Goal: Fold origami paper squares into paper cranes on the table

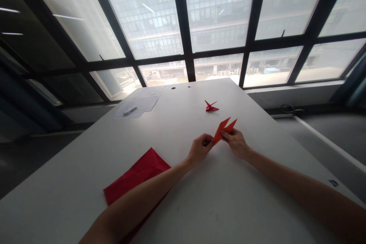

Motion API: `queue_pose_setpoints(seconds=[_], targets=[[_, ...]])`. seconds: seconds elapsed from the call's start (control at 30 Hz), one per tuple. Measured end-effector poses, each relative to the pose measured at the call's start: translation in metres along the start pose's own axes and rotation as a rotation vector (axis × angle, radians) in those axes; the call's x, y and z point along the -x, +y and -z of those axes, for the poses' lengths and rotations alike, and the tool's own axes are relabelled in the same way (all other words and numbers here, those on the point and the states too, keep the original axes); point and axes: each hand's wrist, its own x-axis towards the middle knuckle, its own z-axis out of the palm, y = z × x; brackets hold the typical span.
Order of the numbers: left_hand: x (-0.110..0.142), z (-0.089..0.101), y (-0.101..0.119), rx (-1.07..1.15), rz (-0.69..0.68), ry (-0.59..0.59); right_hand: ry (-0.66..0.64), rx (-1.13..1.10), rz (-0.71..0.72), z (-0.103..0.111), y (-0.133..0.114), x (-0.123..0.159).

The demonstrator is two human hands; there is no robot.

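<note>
Large red folded paper sheet [137, 175] on white worktop [228, 206], partly under left forearm [134, 206]. Left hand [199, 150] and right hand [233, 142] both closed in a pinch on a narrow, pointed red-orange folded paper piece [222, 130], held between them, points up-right. Small red origami figure [211, 106] sits farther ahead, well apart from both hands.

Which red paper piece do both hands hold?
The pointed folded piece between the left hand and right hand; the origami bird and red sheet lie on the table.
</note>
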Motion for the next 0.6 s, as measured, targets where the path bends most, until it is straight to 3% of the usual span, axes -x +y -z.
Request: queue_pose_setpoints(seconds=[0.2, 0.4, 0.6], targets=[[-0.0023, -0.0018, 0.0029, 0.269, 0.102, -0.038, -0.004, -0.045, 0.004, 0.0010, -0.0010, -0.0008], [-0.0012, -0.0002, 0.0076, 0.294, 0.134, -0.057, -0.005, -0.057, 0.005, 0.0020, 0.0016, -0.0019], [-0.0003, -0.0006, 0.0056, 0.290, 0.111, -0.071, -0.122, -0.103, -0.020, 0.0008, -0.0031, 0.0014]])
